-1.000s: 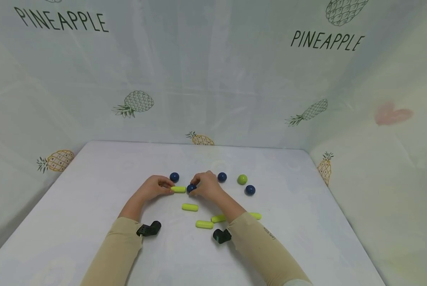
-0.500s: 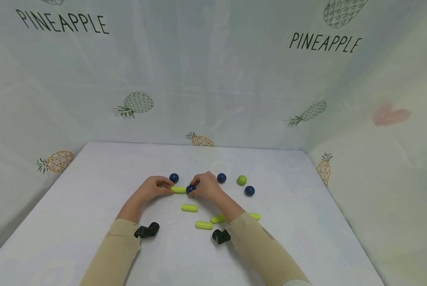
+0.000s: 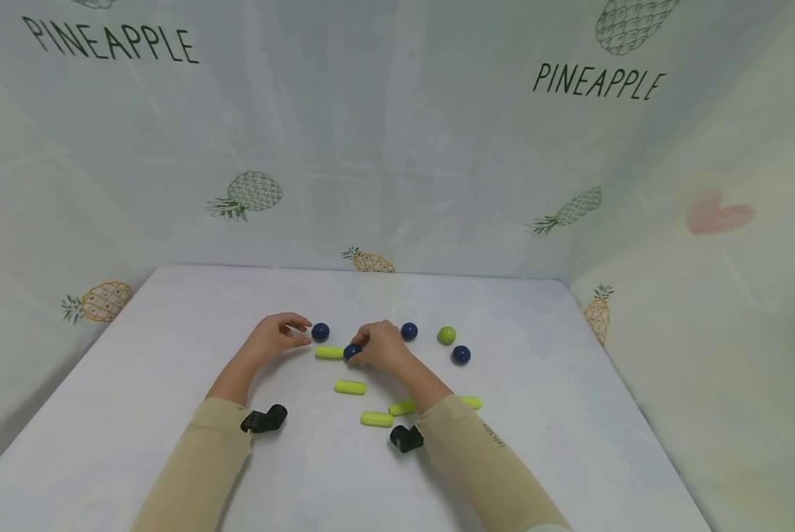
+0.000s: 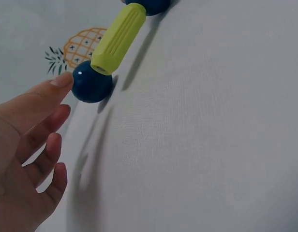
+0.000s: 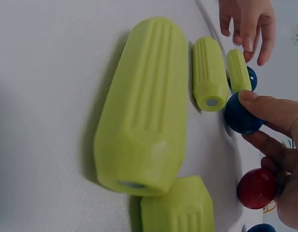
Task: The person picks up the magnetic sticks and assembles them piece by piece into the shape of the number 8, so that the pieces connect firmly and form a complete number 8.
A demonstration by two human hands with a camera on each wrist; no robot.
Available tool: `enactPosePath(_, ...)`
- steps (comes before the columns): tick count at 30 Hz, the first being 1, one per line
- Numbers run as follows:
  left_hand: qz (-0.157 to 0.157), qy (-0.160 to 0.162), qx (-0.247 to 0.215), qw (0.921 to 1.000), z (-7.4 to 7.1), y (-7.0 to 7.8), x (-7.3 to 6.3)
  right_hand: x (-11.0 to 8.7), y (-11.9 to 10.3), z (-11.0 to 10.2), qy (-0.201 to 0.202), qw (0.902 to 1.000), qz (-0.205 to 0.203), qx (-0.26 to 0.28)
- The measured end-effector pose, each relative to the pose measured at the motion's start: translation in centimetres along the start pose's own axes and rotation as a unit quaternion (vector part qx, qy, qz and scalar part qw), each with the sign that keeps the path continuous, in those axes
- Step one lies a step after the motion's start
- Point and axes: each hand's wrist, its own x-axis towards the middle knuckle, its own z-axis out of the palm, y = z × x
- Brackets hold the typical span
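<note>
- while the right hand pinches it between thumb and fingers, blue ball, just below the middle of the head frame: glossy, presumably hard, dense and slippery, apt to roll; best held across its widest part.
- yellow-green rod, left of that ball, one end meeting it: ribbed, probably stiff, light plastic, not fragile; grip mid-length on the ribs.
- loose rod, upper right of the right wrist frame: grey disc in its end, perhaps a magnet, so ends may tug.
- left hand, left of centre: fingers parted, gripping nothing; near second blue ball, contact uncertain.
</note>
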Motion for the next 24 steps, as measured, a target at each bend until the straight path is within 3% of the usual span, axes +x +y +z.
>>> enactPosePath(11,0.001,-0.012,-0.006,0.9999,1.0,0.3,1.0,0.0,-0.3,0.1,0.010,0.9986,-0.015,-0.050)
enactPosePath(24,0.000,-0.017,0.007,0.9998,1.7,1.1,1.3,0.1,-0.4,0.2,0.008,0.9971,-0.013,-0.074)
